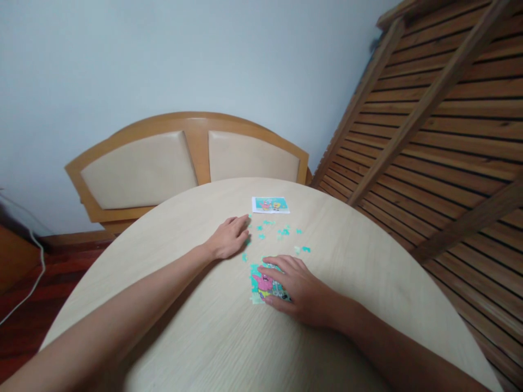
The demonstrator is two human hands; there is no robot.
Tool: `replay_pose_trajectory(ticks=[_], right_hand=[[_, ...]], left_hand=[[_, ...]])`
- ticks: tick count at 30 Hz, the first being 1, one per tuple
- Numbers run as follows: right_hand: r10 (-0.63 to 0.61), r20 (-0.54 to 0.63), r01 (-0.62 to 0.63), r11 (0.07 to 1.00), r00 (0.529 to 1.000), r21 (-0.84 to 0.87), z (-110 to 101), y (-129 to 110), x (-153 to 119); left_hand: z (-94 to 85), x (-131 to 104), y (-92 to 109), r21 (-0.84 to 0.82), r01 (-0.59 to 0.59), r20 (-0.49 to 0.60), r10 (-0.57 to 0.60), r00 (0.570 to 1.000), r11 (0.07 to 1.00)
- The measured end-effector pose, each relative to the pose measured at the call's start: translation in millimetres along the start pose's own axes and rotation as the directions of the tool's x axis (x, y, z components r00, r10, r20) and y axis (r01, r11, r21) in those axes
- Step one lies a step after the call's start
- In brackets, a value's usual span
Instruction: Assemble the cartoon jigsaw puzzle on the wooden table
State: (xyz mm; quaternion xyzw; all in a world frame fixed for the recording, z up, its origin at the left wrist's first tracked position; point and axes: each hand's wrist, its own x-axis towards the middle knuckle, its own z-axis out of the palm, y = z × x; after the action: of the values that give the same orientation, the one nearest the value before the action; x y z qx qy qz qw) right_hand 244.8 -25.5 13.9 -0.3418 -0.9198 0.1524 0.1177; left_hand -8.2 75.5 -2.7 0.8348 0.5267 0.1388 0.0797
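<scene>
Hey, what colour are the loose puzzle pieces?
The loose pieces are mostly turquoise green, some paler, best seen in the head view.

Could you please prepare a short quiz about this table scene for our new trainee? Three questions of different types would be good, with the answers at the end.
1. True or false: the right hand covers part of the joined puzzle from the camera's view.

2. Which of these is nearest to the picture card?
A) the right hand
B) the left hand
C) the joined puzzle

3. Fill in the missing word: most of the loose pieces lie between the joined puzzle and the picture ____.

Key: 1. True. 2. B. 3. Card.
</scene>
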Motion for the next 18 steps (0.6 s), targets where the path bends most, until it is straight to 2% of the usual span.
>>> replay_pose_trajectory(ticks=[5,8,11,14,18], right_hand=[[0.000,0.004,0.000,1.000,1.000,0.011,-0.1,0.3,0.3],[0.005,0.003,-0.005,1.000,1.000,0.017,-0.6,0.1,0.6],[0.000,0.000,0.000,1.000,1.000,0.018,-1.0,-0.1,0.8],[0.002,0.006,-0.003,1.000,1.000,0.016,-1.5,-0.2,0.9],[0.017,0.024,-0.018,1.000,1.000,0.013,-1.9,-0.3,1.0]], left_hand=[[-3.2,31.9,-14.2,0.036,0.036,0.041,-0.038,0.998,0.999],[-6.1,31.0,-24.7,0.064,0.072,0.028,-0.074,0.997,0.995],[-11.9,22.7,-32.5,0.081,0.040,0.032,-0.042,0.999,0.996],[-15.0,21.4,-32.0,0.078,-0.037,0.061,0.033,0.998,0.996],[-10.8,34.0,-19.0,0.085,-0.079,0.066,0.074,0.995,0.993]])
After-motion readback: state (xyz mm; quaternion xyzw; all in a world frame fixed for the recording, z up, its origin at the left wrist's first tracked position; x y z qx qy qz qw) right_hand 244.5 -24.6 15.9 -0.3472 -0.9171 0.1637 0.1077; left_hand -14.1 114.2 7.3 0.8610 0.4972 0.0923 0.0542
